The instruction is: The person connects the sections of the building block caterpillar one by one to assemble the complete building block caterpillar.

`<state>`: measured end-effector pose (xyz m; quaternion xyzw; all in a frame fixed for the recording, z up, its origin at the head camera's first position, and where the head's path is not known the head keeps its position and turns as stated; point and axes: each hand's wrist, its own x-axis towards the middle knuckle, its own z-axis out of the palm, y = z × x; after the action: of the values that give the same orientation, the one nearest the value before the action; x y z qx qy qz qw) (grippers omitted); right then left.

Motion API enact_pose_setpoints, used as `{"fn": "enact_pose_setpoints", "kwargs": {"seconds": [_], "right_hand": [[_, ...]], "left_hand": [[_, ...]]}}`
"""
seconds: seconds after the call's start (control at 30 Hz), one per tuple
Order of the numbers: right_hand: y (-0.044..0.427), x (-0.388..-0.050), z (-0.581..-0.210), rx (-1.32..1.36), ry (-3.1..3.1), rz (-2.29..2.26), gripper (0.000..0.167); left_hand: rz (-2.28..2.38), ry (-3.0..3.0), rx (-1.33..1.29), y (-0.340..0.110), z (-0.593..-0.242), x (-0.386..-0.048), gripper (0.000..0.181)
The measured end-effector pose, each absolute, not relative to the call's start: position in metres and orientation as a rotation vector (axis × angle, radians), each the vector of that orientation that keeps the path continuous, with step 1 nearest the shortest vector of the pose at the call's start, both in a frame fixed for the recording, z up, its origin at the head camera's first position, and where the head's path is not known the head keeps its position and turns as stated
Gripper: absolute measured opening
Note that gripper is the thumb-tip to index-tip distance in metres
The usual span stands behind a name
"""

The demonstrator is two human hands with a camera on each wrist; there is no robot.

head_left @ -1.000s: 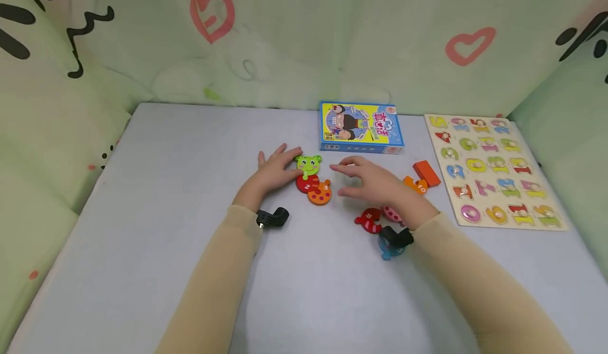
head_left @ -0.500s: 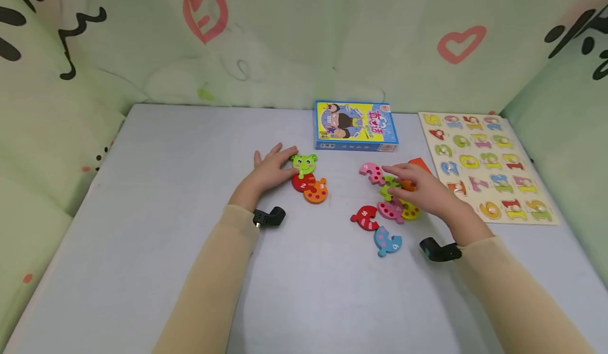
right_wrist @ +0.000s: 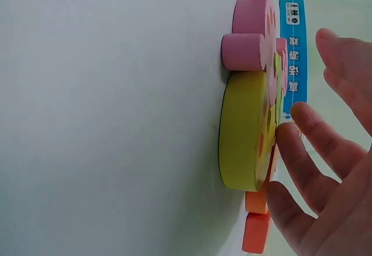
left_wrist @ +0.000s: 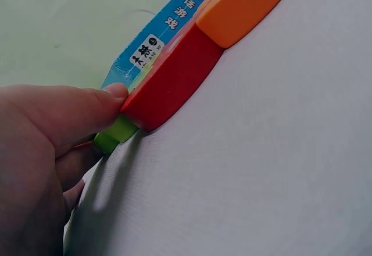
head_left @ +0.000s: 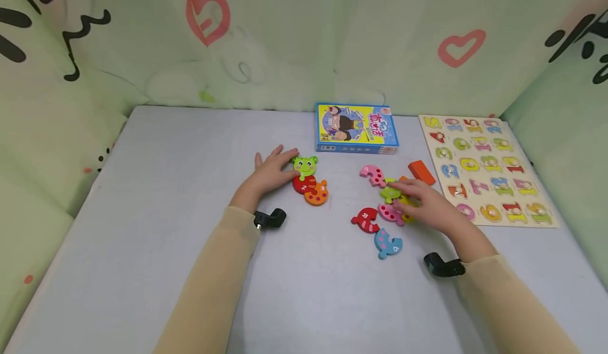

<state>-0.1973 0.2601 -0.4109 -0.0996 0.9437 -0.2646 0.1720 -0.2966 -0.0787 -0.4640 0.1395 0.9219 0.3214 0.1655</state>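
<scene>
In the head view, my left hand [head_left: 269, 174] holds a green frog-face puzzle piece [head_left: 305, 166] between thumb and index finger. Joined below the face are a red piece marked 2 [head_left: 304, 185] and an orange spotted piece [head_left: 317, 194]. My right hand [head_left: 429, 203] is over a cluster of wooden pieces, its fingers spread and holding nothing. Under or beside its fingertips lie a yellow piece [right_wrist: 247, 131], a green piece [head_left: 388, 194] and a pink spotted piece [head_left: 390, 213]. The hand partly hides the yellow piece and an orange one.
Another pink piece [head_left: 373, 174], a red striped piece [head_left: 366, 220] and a blue piece [head_left: 388, 244] lie around the cluster. An orange block [head_left: 421, 172] sits behind the right hand. Farther back are a blue-yellow box [head_left: 356, 127] and a number board [head_left: 489, 180].
My right hand has moved away from the joined pieces, rightward to the loose cluster, then slightly nearer the front, uncovering the orange block. My left hand has stayed at the frog face.
</scene>
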Motion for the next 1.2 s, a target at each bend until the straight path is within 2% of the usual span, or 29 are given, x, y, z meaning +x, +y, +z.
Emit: {"fn": "enact_pose_setpoints", "kwargs": {"seconds": [0.7,1.2], "right_hand": [[0.255,-0.168,-0.418,-0.38,2.704,-0.734,0.05],[0.277,-0.167,-0.412,-0.275,2.782,-0.735,0.054]], "left_hand": [[0.899,2.629,0.391,-0.077,-0.466,-0.298,0.057],[0.891,2.633,0.388,-0.076,-0.465,-0.299,0.057]]}}
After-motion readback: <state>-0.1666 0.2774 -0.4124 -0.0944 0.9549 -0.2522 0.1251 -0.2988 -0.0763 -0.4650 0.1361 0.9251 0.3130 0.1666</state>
